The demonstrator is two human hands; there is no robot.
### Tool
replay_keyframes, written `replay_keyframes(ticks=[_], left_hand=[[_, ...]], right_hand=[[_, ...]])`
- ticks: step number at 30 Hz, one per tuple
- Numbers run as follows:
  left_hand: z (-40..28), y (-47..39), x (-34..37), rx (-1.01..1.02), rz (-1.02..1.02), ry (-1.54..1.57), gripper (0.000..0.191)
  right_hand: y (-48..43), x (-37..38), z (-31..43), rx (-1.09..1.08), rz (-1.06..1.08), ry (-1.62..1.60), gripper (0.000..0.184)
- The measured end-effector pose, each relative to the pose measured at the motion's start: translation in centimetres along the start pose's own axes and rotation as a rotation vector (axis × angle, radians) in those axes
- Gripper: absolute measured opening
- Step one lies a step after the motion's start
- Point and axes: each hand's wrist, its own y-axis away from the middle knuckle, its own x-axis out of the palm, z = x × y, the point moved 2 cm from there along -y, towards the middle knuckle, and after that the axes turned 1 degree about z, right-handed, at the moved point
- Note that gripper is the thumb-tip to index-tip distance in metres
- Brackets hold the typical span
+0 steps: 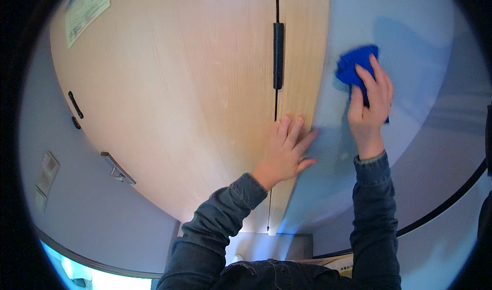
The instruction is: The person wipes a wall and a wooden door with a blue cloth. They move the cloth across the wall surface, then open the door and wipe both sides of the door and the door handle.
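A blue cloth [356,68] lies bunched under the fingers of my right hand [371,101], pressed against a pale bluish-white panel [346,25] at the right. My left hand [286,148] rests with fingers spread on the light wood-grain door [200,82] and its narrow edge strip, over the dark vertical gap; it holds nothing. Above my left hand, a black cylindrical hinge [278,55] runs along that gap. Both my forearms are in dark denim sleeves.
A metal door handle [118,168] and a black fitting [75,104] are at the left. Switch plates [47,173] sit on the grey wall. A paper with writing [86,11] is at the upper left. A dark curved baseboard [446,209] runs along the lower right.
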Motion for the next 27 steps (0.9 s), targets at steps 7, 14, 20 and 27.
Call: replay_keyframes(ticks=[7,14,20,27], left_hand=[[-2.5,4.1,-1.3,-0.096,0.226,0.266,0.064],[-0.7,11.2,-4.7,-0.27,0.263,0.431,0.05],[0.5,13.2,-7.8,-0.243,0.215,0.39,0.046],[5.1,13.7,-9.5,-0.4,0.207,0.35,0.042]], right_hand=[[-1.2,4.5,4.0,-0.178,0.273,-0.024,0.038],[12.7,4.7,8.6,-0.567,0.583,-0.072,0.029],[7.7,6.9,13.2,-0.539,0.698,-0.173,0.03],[-9.6,15.1,13.6,-0.317,0.109,-0.101,0.035]])
